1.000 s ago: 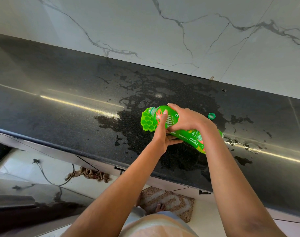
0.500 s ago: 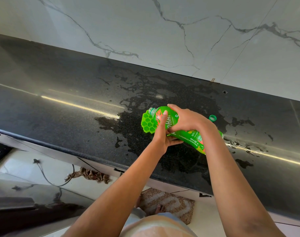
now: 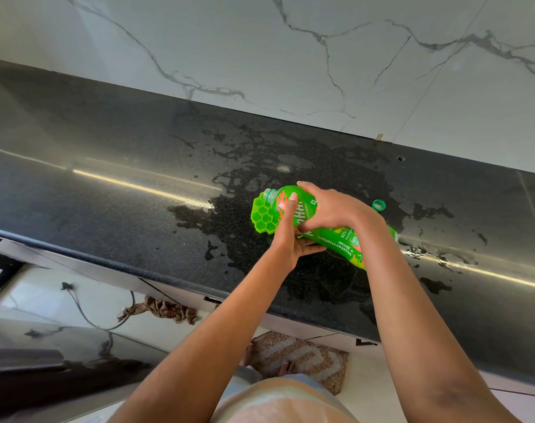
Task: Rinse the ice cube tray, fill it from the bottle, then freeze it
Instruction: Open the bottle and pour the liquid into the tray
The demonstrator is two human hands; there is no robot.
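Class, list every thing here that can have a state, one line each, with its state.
ice cube tray, on countertop, fill unclear
bottle, uncapped, tipped, mouth over tray
cap, off, on countertop
countertop, wet in patches
left hand, grips bottle
right hand, grips bottle

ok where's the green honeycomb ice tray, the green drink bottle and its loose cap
green honeycomb silicone ice cube tray (image 3: 263,216), head view, on its hexagon cells
green plastic drink bottle (image 3: 339,248), head view, on its printed label
small green bottle cap (image 3: 378,205), head view, on its middle
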